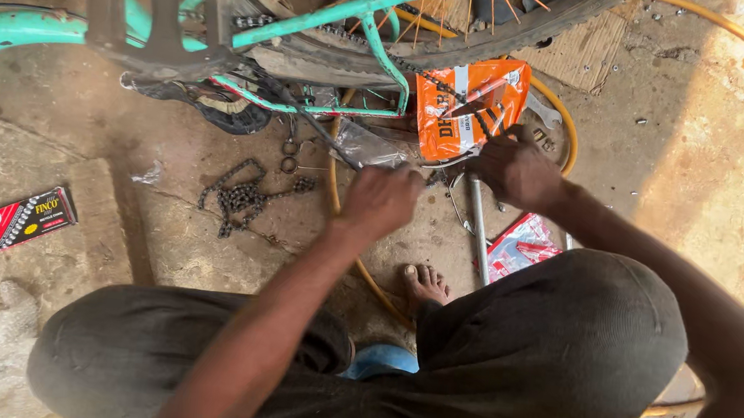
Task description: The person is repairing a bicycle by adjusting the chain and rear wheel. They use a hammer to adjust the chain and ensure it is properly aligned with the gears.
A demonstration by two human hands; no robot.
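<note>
I squat on a concrete floor under a turquoise bicycle frame [337,12]. My left hand [379,199] is closed around something small and dark just below the frame; what it grips is hidden by the fingers. My right hand [515,167] is closed at the lower edge of an orange plastic packet [468,106], where a bicycle chain [445,86] hangs down from the rear wheel [501,29]. The hands are about a hand's width apart.
A loose old chain [244,196] lies in a heap left of my hands. A red and black chain box [27,217] lies at far left, a red-white wrapper [523,245] by my knee. A yellow hose [566,119] loops around. A pedal [158,7] hangs above.
</note>
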